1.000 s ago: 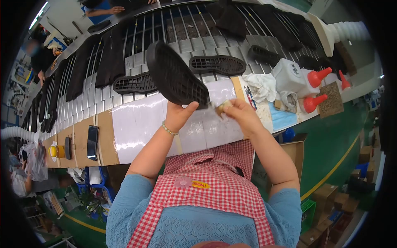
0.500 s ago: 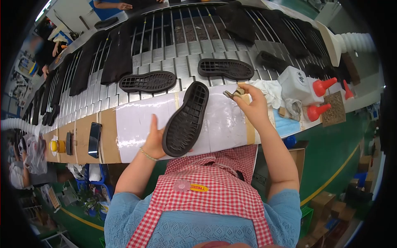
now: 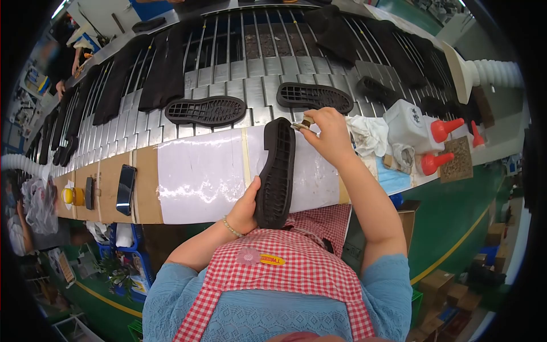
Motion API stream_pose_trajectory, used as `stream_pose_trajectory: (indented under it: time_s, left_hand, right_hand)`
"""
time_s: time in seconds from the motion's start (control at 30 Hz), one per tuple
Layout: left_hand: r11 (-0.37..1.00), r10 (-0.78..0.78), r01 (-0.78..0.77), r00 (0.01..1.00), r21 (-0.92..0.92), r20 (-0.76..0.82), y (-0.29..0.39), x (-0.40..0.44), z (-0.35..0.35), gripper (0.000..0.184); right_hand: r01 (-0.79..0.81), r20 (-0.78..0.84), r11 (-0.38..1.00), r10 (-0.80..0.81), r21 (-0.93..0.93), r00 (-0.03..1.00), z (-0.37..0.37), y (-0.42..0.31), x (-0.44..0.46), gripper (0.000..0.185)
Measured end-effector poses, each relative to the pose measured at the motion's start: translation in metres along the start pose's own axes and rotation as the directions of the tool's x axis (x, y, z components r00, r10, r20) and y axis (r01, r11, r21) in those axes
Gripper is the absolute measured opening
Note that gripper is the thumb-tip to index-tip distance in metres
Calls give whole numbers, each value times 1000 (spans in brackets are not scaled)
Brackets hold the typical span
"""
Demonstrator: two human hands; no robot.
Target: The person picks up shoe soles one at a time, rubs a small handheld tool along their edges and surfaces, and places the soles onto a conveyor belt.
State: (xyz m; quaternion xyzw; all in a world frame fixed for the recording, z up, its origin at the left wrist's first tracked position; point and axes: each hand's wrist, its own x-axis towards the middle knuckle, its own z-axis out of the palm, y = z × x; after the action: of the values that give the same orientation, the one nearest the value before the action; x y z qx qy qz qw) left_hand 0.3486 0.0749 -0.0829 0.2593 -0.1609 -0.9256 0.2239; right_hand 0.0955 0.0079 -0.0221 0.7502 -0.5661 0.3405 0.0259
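Note:
My left hand (image 3: pixel 244 210) grips a black shoe sole (image 3: pixel 276 179) near its lower end, thumb along the edge. The sole is held up and tipped on its side, so its ribbed, gridded face shows narrowly. My right hand (image 3: pixel 329 137) pinches a small metal clip-like tool (image 3: pixel 302 123) with a tan part, close beside the sole's upper end. Whether the tool touches the sole I cannot tell. Beyond them, another sole (image 3: pixel 314 98) and a third sole (image 3: pixel 206 110) lie on the metal slats.
A slatted metal conveyor (image 3: pixel 259 94) carries dark cloth pieces (image 3: pixel 163 74). At right are a white bottle (image 3: pixel 407 122) with a red nozzle, a white cloth (image 3: pixel 367 135) and a rough brown block (image 3: pixel 456 161). A phone (image 3: pixel 126 189) and yellow jar (image 3: pixel 73 196) lie left.
The sole has turned onto its edge and moved slightly right. My right hand has brought the clip-like tool left to the sole's upper end.

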Motion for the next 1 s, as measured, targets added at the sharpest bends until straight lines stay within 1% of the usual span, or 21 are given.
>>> stream_pose_trajectory:
  time_s: [0.13, 0.23, 0.33, 0.43, 0.53, 0.63, 0.83, 0.93, 1.0]
  left_hand:
    - [1000, 15, -15, 1000, 2, -8, -7, 4, 2, 64]
    - [999, 32, -32, 999, 18, -9, -9, 4, 4, 64]
    - [999, 43, -43, 999, -8, 0, -15, 7, -1, 62]
    - [998, 68, -68, 998, 4, -7, -19, 10, -5, 61]
    - [995, 89, -87, 996, 46, -31, -19, 9, -2, 59]
    - [995, 84, -83, 996, 56, -22, -17, 7, -2, 58]
    - [993, 91, -89, 996, 74, -21, -14, 2, 6, 55]
    - [990, 112, -108, 993, 91, -38, -16, 4, 5, 54]
    - [987, 125, -120, 991, 104, -40, -15, 2, 8, 53]
  right_hand:
    - [12, 22, 1000, -12, 7, 1000, 16, 4, 6, 31]
    - [-30, 78, 999, 33, -46, 996, 23, 3, 8, 30]
    - [-244, 196, 966, 256, -84, 947, 23, -1, 8, 33]
    - [-473, 273, 881, 460, -21, 845, 19, -4, -2, 36]
    - [-543, 349, 839, 506, 10, 788, 7, -16, -14, 38]
    - [-527, 371, 849, 479, 32, 795, 4, -27, -30, 36]
    - [-337, 382, 941, 320, -23, 867, -7, -58, -62, 29]
    - [-326, 430, 946, 295, -3, 853, -16, -73, -75, 27]
    - [-410, 539, 911, 324, 43, 777, -27, -81, -72, 27]
